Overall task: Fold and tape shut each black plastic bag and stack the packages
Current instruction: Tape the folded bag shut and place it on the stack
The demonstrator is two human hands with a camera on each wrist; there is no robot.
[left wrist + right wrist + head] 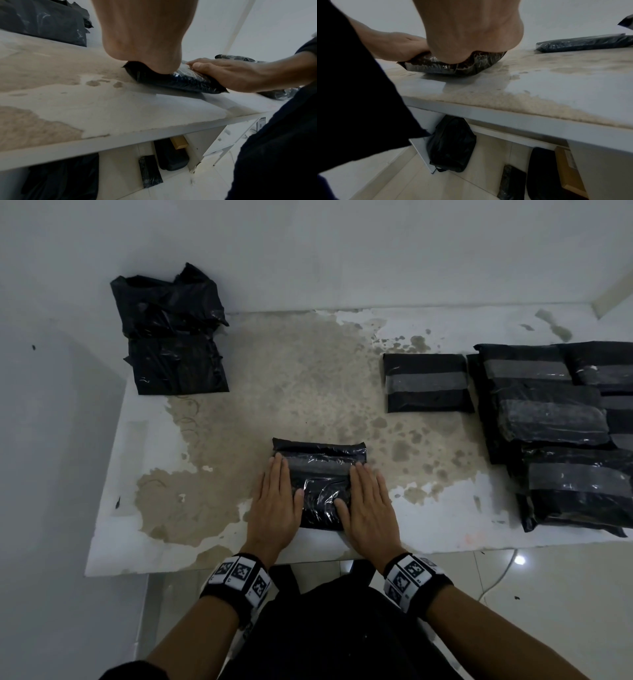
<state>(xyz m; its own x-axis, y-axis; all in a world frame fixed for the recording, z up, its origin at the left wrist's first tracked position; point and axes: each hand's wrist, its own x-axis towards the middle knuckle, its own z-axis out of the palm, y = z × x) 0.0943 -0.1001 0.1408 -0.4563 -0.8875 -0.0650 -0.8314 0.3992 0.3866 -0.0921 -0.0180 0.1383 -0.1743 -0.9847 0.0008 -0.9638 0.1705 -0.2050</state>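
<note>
- Far left, at the back of the tabletop [219,518], lies a pile of loose black bags [171,337]. They look not yet folded, so I think more work waits there.
- The left hand [274,501] lies flat, fingers straight, pressing the left end of the small black package [320,474] near the front edge.
- The package has a grey tape strip [318,466] across it. I think the step now is smoothing the tape down so it sticks.
- The right hand [368,501] is flat too, pressing the right end.
- Next, I think the package must be picked up and carried right.
- One taped package [426,383] lies alone, with a stack of taped packages [561,433] just beside it.
- Nothing lies in between, but the stack looks uneven, so a new one could slide off.
</note>
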